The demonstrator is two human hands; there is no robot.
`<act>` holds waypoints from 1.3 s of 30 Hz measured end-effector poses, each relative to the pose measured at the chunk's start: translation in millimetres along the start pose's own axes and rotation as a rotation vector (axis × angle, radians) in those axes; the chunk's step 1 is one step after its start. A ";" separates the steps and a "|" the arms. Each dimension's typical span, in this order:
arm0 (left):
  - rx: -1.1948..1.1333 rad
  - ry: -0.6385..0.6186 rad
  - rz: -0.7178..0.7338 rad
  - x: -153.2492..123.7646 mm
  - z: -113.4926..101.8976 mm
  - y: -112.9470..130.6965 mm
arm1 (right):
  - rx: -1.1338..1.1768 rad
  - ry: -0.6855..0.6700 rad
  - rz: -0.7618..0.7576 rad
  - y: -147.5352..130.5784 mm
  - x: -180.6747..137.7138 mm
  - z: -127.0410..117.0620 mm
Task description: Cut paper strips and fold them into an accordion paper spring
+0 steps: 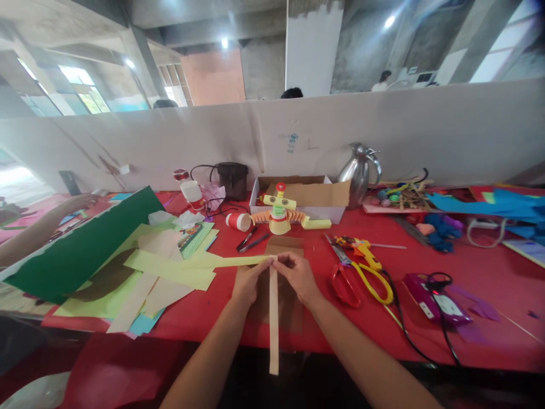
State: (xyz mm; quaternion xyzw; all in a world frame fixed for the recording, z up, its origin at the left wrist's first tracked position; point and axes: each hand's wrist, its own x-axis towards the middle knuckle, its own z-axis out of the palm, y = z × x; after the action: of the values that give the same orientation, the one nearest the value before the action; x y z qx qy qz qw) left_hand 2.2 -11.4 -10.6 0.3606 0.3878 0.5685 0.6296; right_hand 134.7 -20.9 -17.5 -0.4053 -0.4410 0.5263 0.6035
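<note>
My left hand [247, 282] and my right hand [298, 275] meet over the red table [489, 284], both pinching the crossed ends of two paper strips. A pale yellow strip [225, 262] runs out to the left from my fingers. A tan strip [273, 324] hangs toward me, past the table's front edge. A brown sheet of card [284, 245] lies under my hands. Just behind stands a paper-cup figure [280, 214] with folded orange arms.
Scissors with yellow and red handles [361, 278] and a yellow glue gun [361, 250] lie right of my hands. Green card [80, 244] and yellow paper sheets [140, 272] cover the left. A cardboard box [310, 196], metal jug [360, 170] and another person's arm [38, 227] are also there.
</note>
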 end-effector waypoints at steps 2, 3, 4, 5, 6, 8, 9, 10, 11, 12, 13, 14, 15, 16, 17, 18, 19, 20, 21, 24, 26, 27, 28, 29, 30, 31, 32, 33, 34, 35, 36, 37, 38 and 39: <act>-0.011 0.016 -0.022 -0.2 1.1 1.6 | 0.009 -0.019 -0.004 -0.7 0.2 0.9; -0.017 0.023 -0.035 -0.1 1.5 2.2 | 0.011 -0.032 -0.006 -1.2 0.2 1.2; -0.022 0.030 -0.045 0.2 1.7 2.6 | 0.012 -0.044 -0.006 -1.8 0.1 1.3; -0.025 0.035 -0.047 0.6 1.7 2.7 | 0.013 -0.053 -0.004 -2.3 -0.2 1.3; -0.026 0.036 -0.043 1.1 1.6 2.6 | 0.016 -0.060 0.001 -2.7 -0.4 1.2; -0.025 0.038 -0.031 1.8 0.9 2.1 | 0.024 -0.062 0.014 -3.2 -0.9 0.7; -0.021 0.035 -0.032 1.9 0.5 1.9 | 0.028 -0.061 0.017 -3.4 -1.0 0.4; -0.016 0.029 -0.038 1.8 0.2 1.8 | 0.030 -0.060 0.020 -3.6 -1.1 0.3; -0.008 0.021 -0.045 1.5 0.1 1.7 | 0.029 -0.056 0.023 -4.1 -1.1 0.2; 0.000 0.012 -0.051 1.1 0.0 1.7 | 0.022 -0.047 0.027 -4.7 -1.1 0.2; 0.009 0.006 -0.052 0.7 0.1 1.7 | 0.009 -0.032 0.029 -5.5 -1.2 0.3; 0.016 0.002 -0.045 0.4 0.1 1.7 | -0.008 -0.013 0.029 -6.5 -1.2 0.5; 0.023 0.003 -0.033 0.3 0.1 1.5 | -0.026 0.006 0.028 -7.4 -1.2 0.6; 0.031 0.007 -0.014 0.3 0.0 1.2 | -0.039 0.022 0.025 -8.1 -1.3 0.9; 0.041 0.009 0.006 0.5 -0.3 0.8 | -0.043 0.033 0.024 -8.7 -1.3 1.1; 0.053 0.013 0.026 0.8 -0.6 0.3 | -0.041 0.037 0.029 -9.0 -1.3 1.2; 0.068 0.016 0.042 1.2 -1.0 -0.2 | -0.035 0.036 0.038 -9.0 -1.2 1.3; 0.084 0.014 0.053 1.5 -1.4 -0.7 | -0.032 0.033 0.045 -8.8 -1.1 1.3; 0.095 0.011 0.060 1.7 -1.7 -1.1 | -0.035 0.032 0.044 -8.4 -0.9 1.2; 0.108 -0.024 0.067 1.1 -2.4 -1.5 | -0.073 0.046 0.003 -6.9 -0.8 0.3; 0.117 -0.056 0.068 -0.1 -3.0 -1.1 | -0.082 0.049 -0.015 -6.2 -1.1 -0.2; 0.126 -0.063 0.067 -0.6 -3.5 -0.8 | -0.078 0.045 -0.009 -6.0 -1.5 -0.3; 0.138 -0.064 0.067 -1.1 -4.0 -0.4 | -0.074 0.040 0.004 -5.9 -1.8 -0.3; 0.152 -0.059 0.067 -1.4 -4.6 -0.1 | -0.071 0.035 0.020 -5.9 -2.2 -0.3; 0.165 -0.052 0.068 -1.5 -5.1 0.1 | -0.072 0.033 0.035 -6.0 -2.5 -0.1; 0.173 -0.051 0.067 -1.4 -5.4 0.3 | -0.076 0.035 0.045 -6.1 -2.8 0.0; 0.175 -0.053 0.066 -1.1 -5.5 0.4 | -0.080 0.040 0.048 -6.1 -2.9 0.1; 0.170 -0.058 0.064 -0.7 -5.2 0.6 | -0.083 0.044 0.043 -6.2 -3.0 0.2; 0.157 -0.061 0.062 -0.2 -4.8 0.8 | -0.086 0.047 0.036 -6.2 -2.9 0.3; 0.142 -0.062 0.059 0.3 -4.1 1.0 | -0.087 0.049 0.030 -6.2 -2.7 0.3; 0.128 -0.061 0.054 0.6 -3.3 1.3 | -0.089 0.048 0.027 -6.1 -2.5 0.4; 0.116 -0.054 0.049 0.8 -2.5 1.7 | -0.090 0.048 0.030 -6.0 -2.2 0.4; 0.106 -0.042 0.042 0.7 -1.8 2.1 | -0.089 0.049 0.038 -6.0 -1.9 0.5; 0.099 -0.030 0.035 0.5 -1.3 2.5 | -0.084 0.050 0.048 -5.9 -1.6 0.6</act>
State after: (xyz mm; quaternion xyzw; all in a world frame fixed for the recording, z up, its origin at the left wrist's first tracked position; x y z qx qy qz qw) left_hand 0.0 -10.6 -8.9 0.4065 0.3993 0.5541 0.6069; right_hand 135.6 -23.2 -11.9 -0.4538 -0.4376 0.5115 0.5839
